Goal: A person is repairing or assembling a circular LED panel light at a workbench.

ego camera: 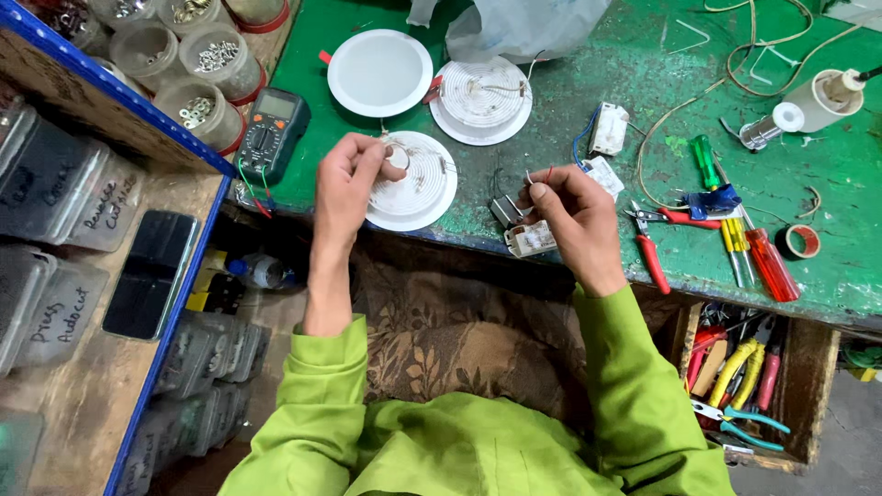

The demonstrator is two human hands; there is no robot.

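Fingers (367, 158) of left hand (347, 184) pinching a small part over the round white lamp disc (415, 193) at the green bench (643, 64) edge, right hand (571, 213) nipping thin wire ends (535, 176), lifted for matching.

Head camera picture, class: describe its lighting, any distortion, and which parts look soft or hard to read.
Head view: even, soft light on the green workbench, no harsh shadows; wide-lens bending curves the blue shelf edge and bench front; left hand, right hand and the white round lamp disc are fairly sharp; the thin wire ends at the fingertips are too small to read; lower-left bins are dim and soft.
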